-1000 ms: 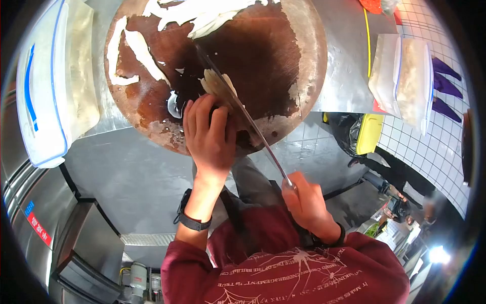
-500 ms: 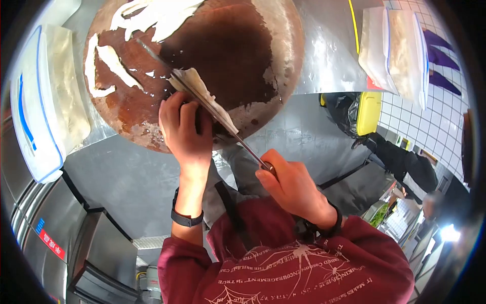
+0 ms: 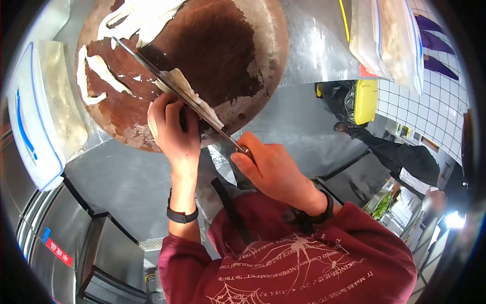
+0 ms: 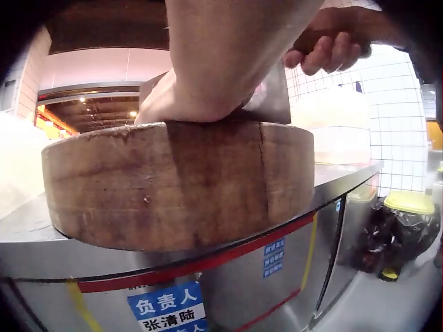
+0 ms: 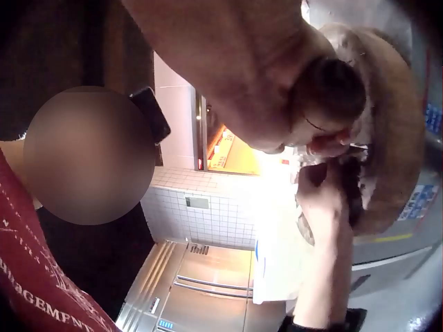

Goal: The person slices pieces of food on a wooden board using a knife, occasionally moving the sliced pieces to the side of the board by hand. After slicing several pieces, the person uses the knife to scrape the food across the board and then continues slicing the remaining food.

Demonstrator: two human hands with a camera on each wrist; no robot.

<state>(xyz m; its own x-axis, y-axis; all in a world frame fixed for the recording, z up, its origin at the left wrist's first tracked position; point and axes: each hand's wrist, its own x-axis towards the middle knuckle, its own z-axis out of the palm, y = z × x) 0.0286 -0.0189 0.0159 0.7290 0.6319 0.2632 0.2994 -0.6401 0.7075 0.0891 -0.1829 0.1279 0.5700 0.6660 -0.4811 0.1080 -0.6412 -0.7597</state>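
My right hand (image 3: 273, 169) grips the handle of a long-bladed knife (image 3: 144, 63), its blade slanting across the round wooden chopping block (image 3: 238, 109). Along the right side of the blade lies a pale, slender piece of food (image 3: 177, 78). On the blade's left side, my left hand (image 3: 174, 129) holds food down on the block with bent fingers, fingertips close to the steel. More of that food may be hidden under the palm. In the left wrist view, the left forearm covers most of the blade, a broad flat one.
Long white pieces (image 3: 144, 20) lie at the block's far edge, and thinner white strips (image 3: 104, 73) at its left. Clear lidded tubs stand left (image 3: 38, 116) and right (image 3: 387, 43) on the steel counter (image 3: 314, 45). A yellow-lidded bin (image 3: 366, 101) and another person (image 3: 400, 154) are farther right.
The knife, first over the food, now has a pale piece lying along its right side. My right hand moved forward toward the block. My left hand stays bent beside the blade; the view has shifted.
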